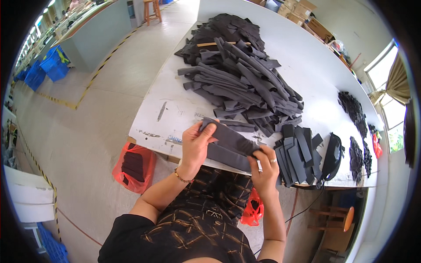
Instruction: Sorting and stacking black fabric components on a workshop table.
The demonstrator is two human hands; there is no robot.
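A dark grey fabric strip [233, 139] is stretched between my hands above the table's front edge. My left hand [197, 141] pinches its left end between thumb and fingers. At the other end, the fingers of my right hand [264, 168] close on the cloth. Just below lies a second dark grey strip [226, 158], partly covered by the held one; whether they are joined I cannot tell. Beyond my hands, a large heap of long dark grey strips [250, 83] spreads over the white table [153, 105]. Shorter flat grey pieces [298, 153] lie stacked right of my right hand.
A black iron-like tool [334, 155] with a cord stands right of the flat pieces. Black scraps [353, 109] lie farther right. Red plastic bags [136, 168] sit below the table edge. A wooden stool [342, 219] is under the right side. Cardboard boxes [302, 11] stand behind the table.
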